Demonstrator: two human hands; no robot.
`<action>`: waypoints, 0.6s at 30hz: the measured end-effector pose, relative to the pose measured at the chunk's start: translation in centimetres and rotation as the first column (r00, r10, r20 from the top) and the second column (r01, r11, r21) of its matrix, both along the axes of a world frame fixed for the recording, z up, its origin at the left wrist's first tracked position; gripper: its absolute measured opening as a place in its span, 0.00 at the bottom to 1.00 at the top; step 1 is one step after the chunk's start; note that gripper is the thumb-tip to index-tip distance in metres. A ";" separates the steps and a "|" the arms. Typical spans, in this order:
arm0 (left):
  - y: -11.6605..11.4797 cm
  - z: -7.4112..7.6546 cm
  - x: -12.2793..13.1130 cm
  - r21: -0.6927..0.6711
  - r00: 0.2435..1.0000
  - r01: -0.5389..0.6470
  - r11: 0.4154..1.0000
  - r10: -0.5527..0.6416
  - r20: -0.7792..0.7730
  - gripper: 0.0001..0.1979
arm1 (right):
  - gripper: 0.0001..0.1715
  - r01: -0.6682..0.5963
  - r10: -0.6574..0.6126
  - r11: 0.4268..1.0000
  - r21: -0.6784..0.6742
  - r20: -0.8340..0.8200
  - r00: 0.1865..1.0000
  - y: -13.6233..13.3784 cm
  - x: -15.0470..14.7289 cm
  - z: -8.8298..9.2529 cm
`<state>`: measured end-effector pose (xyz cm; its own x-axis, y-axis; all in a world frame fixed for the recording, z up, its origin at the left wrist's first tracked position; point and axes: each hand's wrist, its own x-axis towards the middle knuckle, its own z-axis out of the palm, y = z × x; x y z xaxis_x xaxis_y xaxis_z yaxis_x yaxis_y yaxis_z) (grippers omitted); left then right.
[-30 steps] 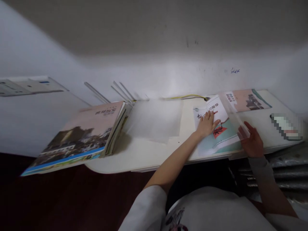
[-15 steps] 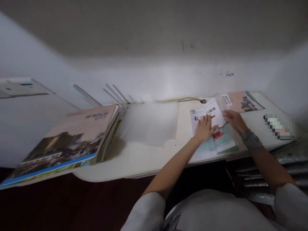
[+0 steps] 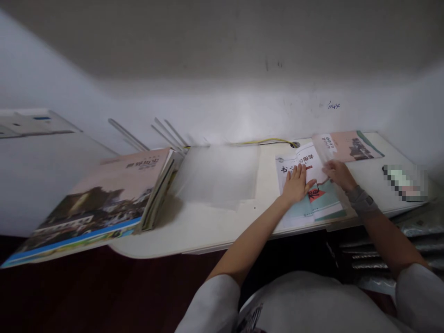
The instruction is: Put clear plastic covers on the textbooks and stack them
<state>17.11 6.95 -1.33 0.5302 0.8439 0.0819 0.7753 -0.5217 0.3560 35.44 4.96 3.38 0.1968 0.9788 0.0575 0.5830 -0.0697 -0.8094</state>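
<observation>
Left grip (image 3: 295,184): you're spreading it flat on the booklet (image 3: 316,194).
Right grip (image 3: 325,169): you're pinching clear film (image 3: 342,200).
Booklet: lying on the worktop (image 3: 208,231), 8 o'clock from right grip, long axis running 11 to 5.

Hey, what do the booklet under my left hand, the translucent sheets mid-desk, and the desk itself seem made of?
The booklet looks like paper or thin card, judging by its printed cover; its finish is unclear. The sheets seem thin, matte plastic film, letting the desk show through hazily. The desk looks like laminate or painted board: smooth, white, no visible grain.
</observation>
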 end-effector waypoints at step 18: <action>-0.1 0.4 0.1 -0.017 1.000 0.000 1.000 0.000 -0.022 0.38 | 0.17 -0.043 0.052 0.996 0.083 -0.109 0.993 0.1 -0.2 -0.6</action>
<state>17.18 6.81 -0.96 0.5319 0.8450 0.0560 0.7830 -0.5159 0.3475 35.28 5.04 2.81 0.1598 0.9802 0.1165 0.4909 0.0235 -0.8709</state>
